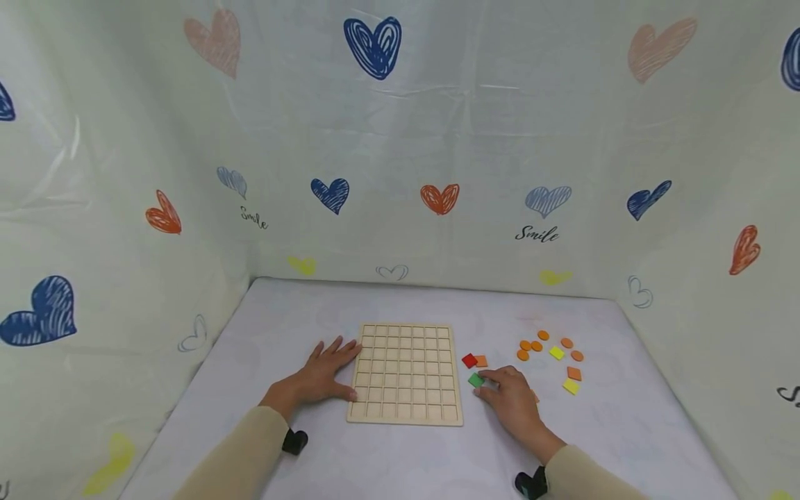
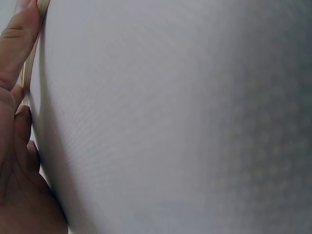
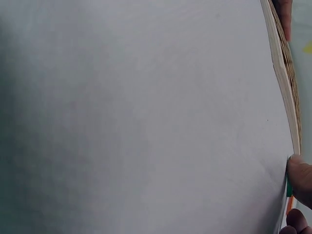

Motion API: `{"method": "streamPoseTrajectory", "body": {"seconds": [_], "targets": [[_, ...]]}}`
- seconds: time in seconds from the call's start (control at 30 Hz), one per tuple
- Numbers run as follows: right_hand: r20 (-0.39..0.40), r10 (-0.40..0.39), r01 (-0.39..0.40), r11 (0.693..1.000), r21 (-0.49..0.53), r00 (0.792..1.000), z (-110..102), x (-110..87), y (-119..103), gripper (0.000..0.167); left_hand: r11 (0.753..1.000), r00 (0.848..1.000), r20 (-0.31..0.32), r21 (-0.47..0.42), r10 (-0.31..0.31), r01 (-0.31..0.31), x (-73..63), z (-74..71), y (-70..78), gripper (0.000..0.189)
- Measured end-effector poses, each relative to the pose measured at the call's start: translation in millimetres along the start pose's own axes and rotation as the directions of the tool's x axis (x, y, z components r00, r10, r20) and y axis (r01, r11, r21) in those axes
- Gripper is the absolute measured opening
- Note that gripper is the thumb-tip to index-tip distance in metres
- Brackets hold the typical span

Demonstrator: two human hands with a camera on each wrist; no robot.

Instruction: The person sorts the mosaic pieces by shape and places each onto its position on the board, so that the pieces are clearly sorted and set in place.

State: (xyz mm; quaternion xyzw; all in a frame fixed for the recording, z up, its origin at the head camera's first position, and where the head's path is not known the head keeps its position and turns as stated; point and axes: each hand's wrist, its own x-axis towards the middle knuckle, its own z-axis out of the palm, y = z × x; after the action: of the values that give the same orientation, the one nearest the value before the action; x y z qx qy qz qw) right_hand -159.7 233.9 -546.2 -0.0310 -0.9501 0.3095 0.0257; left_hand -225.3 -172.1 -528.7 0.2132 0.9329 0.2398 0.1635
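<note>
A pale wooden board [image 1: 405, 373] with a grid of square recesses lies flat on the white table. My left hand [image 1: 320, 378] rests at its left edge, fingers spread, with thumb and fingertips touching the rim. To the right of the board, my right hand [image 1: 514, 404] pinches a small green square tile [image 1: 476, 380] between thumb and index finger, low over the tabletop. In the right wrist view the thumb [image 3: 300, 178] covers part of that green tile [image 3: 289, 188]. Just beyond it lie a red square tile [image 1: 469, 360] and an orange square tile [image 1: 481, 361].
Several orange round discs [image 1: 543, 335] are scattered farther right, among yellow square tiles [image 1: 571, 386] and another orange square tile [image 1: 574, 373]. Part of an orange piece [image 1: 535, 396] shows beside the right hand. A heart-printed curtain [image 1: 437, 139] encloses the table [image 1: 300, 305] at the back and sides.
</note>
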Motion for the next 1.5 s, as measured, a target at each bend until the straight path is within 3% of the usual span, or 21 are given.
{"method": "streamPoseTrajectory", "body": {"seconds": [0.17,0.37,0.63,0.9,1.23,1.5], "targets": [[0.037,-0.027,0.026,0.999,0.026,0.999,0.0,3.4,-4.5,0.027,1.000,1.000,-0.012,-0.008,-0.006,0.006,-0.4,1.1,0.1,0.109],[0.073,-0.022,0.023,1.000,-0.005,0.997,-2.8,5.8,-4.8,0.032,1.000,1.000,-0.001,-0.005,-0.019,0.019,0.4,4.7,-2.0,0.110],[0.075,-0.060,0.059,0.998,0.009,0.995,-6.7,8.3,-7.4,0.026,1.000,1.000,-0.015,-0.004,-0.023,0.023,-0.1,4.1,-3.3,0.111],[0.076,-0.045,0.043,0.999,0.020,0.996,-10.0,9.9,-6.5,0.027,1.000,1.000,-0.016,-0.010,-0.011,0.011,-0.6,3.3,-4.3,0.110],[0.027,-0.064,0.059,0.989,0.139,0.998,-16.0,29.2,-15.2,0.030,1.000,1.000,-0.018,0.005,-0.019,0.019,-1.0,2.8,-3.1,0.111],[0.027,-0.054,0.043,0.954,0.295,0.998,-8.2,46.1,-32.2,0.029,1.000,1.000,-0.011,-0.001,0.006,-0.006,-1.5,3.9,-3.6,0.110]]}}
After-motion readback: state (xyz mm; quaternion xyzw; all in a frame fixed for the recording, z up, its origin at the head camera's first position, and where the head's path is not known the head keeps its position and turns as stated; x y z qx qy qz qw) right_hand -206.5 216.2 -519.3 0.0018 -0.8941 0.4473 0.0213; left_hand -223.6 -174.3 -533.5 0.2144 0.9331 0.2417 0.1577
